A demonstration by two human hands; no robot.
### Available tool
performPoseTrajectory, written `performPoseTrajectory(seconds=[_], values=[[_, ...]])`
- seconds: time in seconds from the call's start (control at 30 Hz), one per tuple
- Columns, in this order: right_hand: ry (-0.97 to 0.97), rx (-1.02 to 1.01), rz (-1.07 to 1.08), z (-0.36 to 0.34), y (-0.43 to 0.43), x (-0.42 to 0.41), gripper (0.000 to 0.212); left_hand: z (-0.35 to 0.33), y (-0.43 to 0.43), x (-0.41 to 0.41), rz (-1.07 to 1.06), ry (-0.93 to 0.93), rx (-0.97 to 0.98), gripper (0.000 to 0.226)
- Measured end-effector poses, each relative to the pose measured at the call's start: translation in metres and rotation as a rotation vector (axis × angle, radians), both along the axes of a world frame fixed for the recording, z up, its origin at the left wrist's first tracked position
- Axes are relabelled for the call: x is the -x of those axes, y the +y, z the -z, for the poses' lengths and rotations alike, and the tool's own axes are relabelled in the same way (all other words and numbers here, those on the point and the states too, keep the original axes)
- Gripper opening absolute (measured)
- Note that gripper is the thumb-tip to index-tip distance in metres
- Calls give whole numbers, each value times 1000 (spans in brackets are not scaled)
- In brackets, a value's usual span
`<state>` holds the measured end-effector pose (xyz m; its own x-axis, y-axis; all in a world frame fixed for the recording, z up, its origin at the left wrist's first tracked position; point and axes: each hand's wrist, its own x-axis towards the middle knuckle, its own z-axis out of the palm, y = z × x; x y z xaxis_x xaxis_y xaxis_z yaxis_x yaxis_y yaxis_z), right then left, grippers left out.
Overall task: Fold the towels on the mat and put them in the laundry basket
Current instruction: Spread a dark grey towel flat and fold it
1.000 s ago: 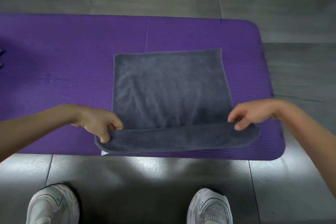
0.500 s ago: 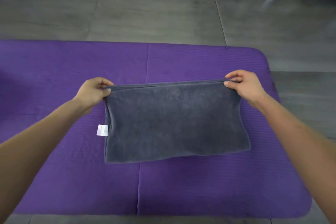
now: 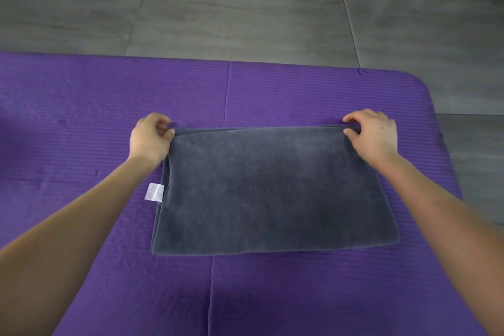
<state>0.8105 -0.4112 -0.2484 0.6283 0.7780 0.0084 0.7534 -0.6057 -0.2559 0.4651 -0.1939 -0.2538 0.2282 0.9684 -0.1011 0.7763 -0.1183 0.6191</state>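
Grey terry towel (image 3: 272, 191), doubled over, lies flat on the purple mat (image 3: 81, 106). The fold runs along the near edge and the loose edges along the far edge.

Left grip (image 3: 150, 139) pinches the far-left corner between thumb and curled fingers. Right grip (image 3: 373, 136) pinches the far-right corner the same way. Both are closed on cloth and have nothing else in them.

Step in hand, as I judge it: seating the first fold.
- Match the top layer's edge to the one beneath at both corners.
- Draw gently outward so the far edge runs straight.
- Lower and release both sides together.
- The near-right corner flares out past the far-right one, so the sides are not square; a small tug before the next fold seems worthwhile.

Materials:
- Towel: soft, short-piled, matte, limp. It would likely slump if lifted by one corner.
- Small white label (image 3: 154, 192): pokes out from the left side onto the mat.
- Mat: finely ribbed, foam-like, with a rounded corner and a seam down the middle. Probably grippy against cloth.
- Floor (image 3: 245, 8) beyond: grey tile.

Laundry basket not in view.
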Motion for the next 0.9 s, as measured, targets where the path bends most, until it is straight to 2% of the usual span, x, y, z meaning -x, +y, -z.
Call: performPoseTrajectory(seconds=[0.07, 0.1, 0.2, 0.27, 0.33, 0.43, 0.53, 0.63, 0.77, 0.83, 0.9], values=[[-204, -83, -88, -2, -9, 14, 23, -3, -9, 9, 54, 107, -167, 26], [-242, -142, -140, -5, -17, 25, 23, -5, -17, 14, 111, 150, -255, 24], [-198, -202, -391, -10, -54, 62, 26, -13, -59, 32, 506, 199, -441, 22], [-142, -150, -564, -8, -84, 84, 30, -15, -94, 49, 818, 211, -431, 29], [-115, -67, -665, -4, -113, 97, 36, -13, -127, 68, 1009, 287, -361, 35], [-151, 54, -691, 5, -144, 98, 45, -8, -151, 88, 1113, 453, -354, 47], [-244, 123, -637, 9, -156, 88, 46, -7, -147, 89, 1090, 474, -417, 42], [-338, 152, -634, 4, -155, 86, 35, -8, -142, 85, 1089, 512, -434, 48], [-198, 99, -582, -13, -164, 93, 39, -22, -139, 88, 1115, 506, -293, 35], [-42, 130, -596, -28, -172, 100, 32, -31, -134, 97, 1103, 474, -71, 21], [172, 302, -544, -48, -181, 104, 27, -47, -130, 103, 1058, 450, 273, 25]])
